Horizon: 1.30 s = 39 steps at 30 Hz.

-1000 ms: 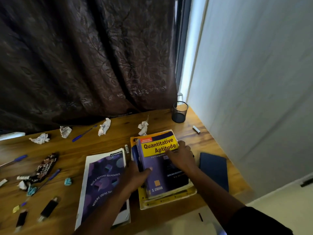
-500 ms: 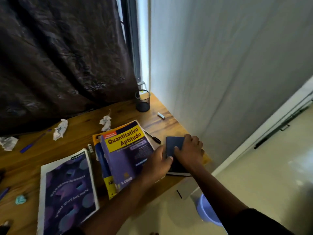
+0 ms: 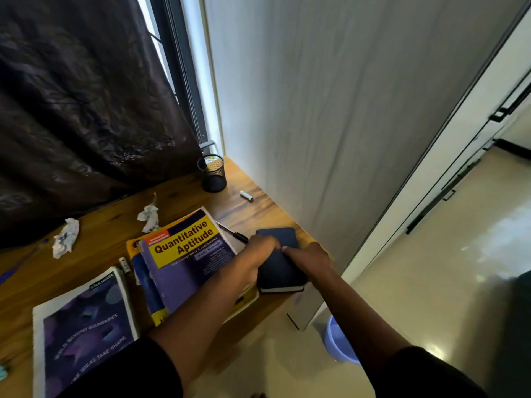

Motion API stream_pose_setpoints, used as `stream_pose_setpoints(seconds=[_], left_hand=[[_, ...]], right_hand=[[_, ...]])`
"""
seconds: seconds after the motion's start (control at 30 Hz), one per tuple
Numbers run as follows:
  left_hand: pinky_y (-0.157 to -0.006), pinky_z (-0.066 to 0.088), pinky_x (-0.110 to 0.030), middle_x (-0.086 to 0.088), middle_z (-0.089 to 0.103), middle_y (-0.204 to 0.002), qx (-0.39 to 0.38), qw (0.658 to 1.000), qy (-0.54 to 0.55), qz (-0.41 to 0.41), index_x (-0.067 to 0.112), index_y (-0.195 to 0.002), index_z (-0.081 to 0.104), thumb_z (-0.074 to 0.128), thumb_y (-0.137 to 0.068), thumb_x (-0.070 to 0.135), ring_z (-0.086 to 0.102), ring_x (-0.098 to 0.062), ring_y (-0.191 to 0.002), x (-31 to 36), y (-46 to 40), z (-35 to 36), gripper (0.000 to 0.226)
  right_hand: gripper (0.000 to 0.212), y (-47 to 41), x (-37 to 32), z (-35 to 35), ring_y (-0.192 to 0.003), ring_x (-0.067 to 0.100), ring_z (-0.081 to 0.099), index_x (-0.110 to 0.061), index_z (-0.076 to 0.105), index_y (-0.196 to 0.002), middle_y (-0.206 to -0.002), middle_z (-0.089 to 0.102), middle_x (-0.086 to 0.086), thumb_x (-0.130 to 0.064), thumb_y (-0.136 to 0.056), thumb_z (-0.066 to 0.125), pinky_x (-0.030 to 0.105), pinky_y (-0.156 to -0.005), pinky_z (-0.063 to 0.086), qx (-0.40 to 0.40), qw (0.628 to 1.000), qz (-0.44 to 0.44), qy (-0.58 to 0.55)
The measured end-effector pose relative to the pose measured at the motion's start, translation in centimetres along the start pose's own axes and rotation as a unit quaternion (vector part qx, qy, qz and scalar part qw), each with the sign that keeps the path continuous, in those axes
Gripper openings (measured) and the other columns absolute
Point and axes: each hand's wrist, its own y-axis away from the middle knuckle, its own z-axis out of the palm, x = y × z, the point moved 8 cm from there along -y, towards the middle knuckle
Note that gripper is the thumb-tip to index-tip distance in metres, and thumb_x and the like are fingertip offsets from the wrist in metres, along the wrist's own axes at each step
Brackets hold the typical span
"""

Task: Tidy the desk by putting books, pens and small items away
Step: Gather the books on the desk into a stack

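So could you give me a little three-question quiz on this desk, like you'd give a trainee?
1. True or false: both hands are on the dark notebook.
2. Which lies nearest the mesh cup: A the white cap, B the Classmate notebook, C the blue tub?
3. Fill in: the black pen lies between the Quantitative Aptitude book and the dark ____.

Key: 1 true, the left hand and right hand are both on it. 2 A. 3 notebook.
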Motion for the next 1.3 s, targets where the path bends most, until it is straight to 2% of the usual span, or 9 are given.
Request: stream_pose_setpoints(seconds=[0.27,0.4,0.47,0.57,0.7,0.8,1.07,1.2,1.3], left_hand=[[-0.088,0.049,-0.041,-0.022,0.064,-0.114,0.007,0.998,0.06,0.028,0.012,-0.095,0.063,0.064,-0.076,0.018,0.061,-0.036,-0.108,1.2,2.1,-0.4,0.019],[-0.072,0.046,-0.032,-0.012,0.063,-0.094,0.011,0.997,-0.031,0.073,0.01,-0.085,0.061,0.067,-0.083,0.017,0.06,-0.021,-0.082,3.2,2.5,-0.2,0.01],[-0.077,0.049,-0.033,-0.007,0.06,-0.097,0.026,0.99,-0.11,0.079,0.009,-0.102,0.056,0.07,-0.082,0.028,0.057,-0.018,-0.082,3.0,2.6,-0.8,0.031],[-0.077,0.05,-0.034,0.001,0.055,-0.123,0.012,0.987,-0.113,0.11,0.028,-0.143,0.041,0.066,-0.064,0.047,0.057,-0.016,-0.103,1.5,4.1,-2.7,0.085],[-0.079,0.051,-0.03,0.01,0.053,-0.122,0.076,0.981,-0.073,0.161,0.03,-0.151,0.035,0.068,-0.058,0.048,0.057,-0.006,-0.1,0.3,6.0,-7.2,0.101],[-0.091,0.052,-0.036,0.009,0.051,-0.131,0.133,0.977,-0.024,0.163,0.031,-0.153,0.035,0.07,-0.054,0.047,0.056,-0.014,-0.114,-1.2,7.2,-10.7,0.106],[-0.101,0.047,-0.038,0.003,0.049,-0.145,0.2,0.969,0.068,0.131,0.032,-0.154,0.034,0.073,-0.059,0.044,0.049,-0.018,-0.126,-6.1,8.6,-15.8,0.103],[-0.089,0.056,-0.036,-0.003,0.047,-0.15,0.217,0.966,0.081,0.118,0.034,-0.158,0.026,0.076,-0.079,0.031,0.057,-0.015,-0.114,-8.6,8.0,-16.4,0.094],[-0.06,0.05,-0.014,-0.004,0.045,-0.153,0.219,0.965,0.072,0.122,0.036,-0.159,0.02,0.071,-0.088,0.025,0.05,0.007,-0.085,-9.7,7.0,-16.8,0.088]], right_hand=[[0.043,0.3,0.4,1.0,-0.09,0.019,0.067,-0.034,0.052,-0.095,-0.095,0.066,-0.005,-0.059,-0.072,0.078,0.038,-0.082,0.059,-0.04,0.99,0.027,-0.131],[0.05,0.9,0.4,0.4,-0.089,0.018,0.071,-0.023,0.06,-0.109,-0.097,0.073,-0.001,-0.053,-0.075,0.082,0.028,-0.063,0.052,-0.052,0.97,0.043,-0.234],[0.054,1.3,-0.1,0.9,-0.092,0.018,0.071,-0.019,0.061,-0.119,-0.102,0.074,0.0,-0.048,-0.078,0.081,0.026,-0.06,0.052,-0.061,0.96,0.028,-0.271],[0.071,2.2,-2.0,2.0,-0.093,0.016,0.073,-0.022,0.05,-0.125,-0.111,0.07,-0.001,-0.054,-0.072,0.084,0.025,-0.06,0.058,-0.065,0.952,-0.015,-0.298],[0.076,3.3,-6.5,3.7,-0.089,0.013,0.073,-0.034,0.048,-0.107,-0.107,0.07,-0.005,-0.075,-0.054,0.083,0.037,-0.074,0.065,-0.052,0.967,-0.1,-0.227],[0.072,4.2,-10.2,5.6,-0.08,0.009,0.072,-0.039,0.045,-0.097,-0.095,0.07,-0.008,-0.082,-0.05,0.078,0.037,-0.07,0.064,-0.036,0.976,-0.155,-0.147],[0.061,5.8,-16.5,11.6,-0.088,0.016,0.07,-0.035,0.048,-0.098,-0.097,0.071,-0.005,-0.069,-0.06,0.081,0.042,-0.078,0.059,-0.1,0.961,-0.256,-0.022],[0.053,6.5,-17.2,13.7,-0.093,0.02,0.07,-0.027,0.051,-0.103,-0.104,0.07,0.002,-0.054,-0.072,0.085,0.044,-0.08,0.059,-0.104,0.943,-0.313,0.039],[0.055,6.7,-17.0,13.8,-0.088,0.017,0.07,-0.022,0.059,-0.108,-0.102,0.071,0.001,-0.058,-0.073,0.082,0.041,-0.075,0.061,-0.075,0.939,-0.33,0.054]])
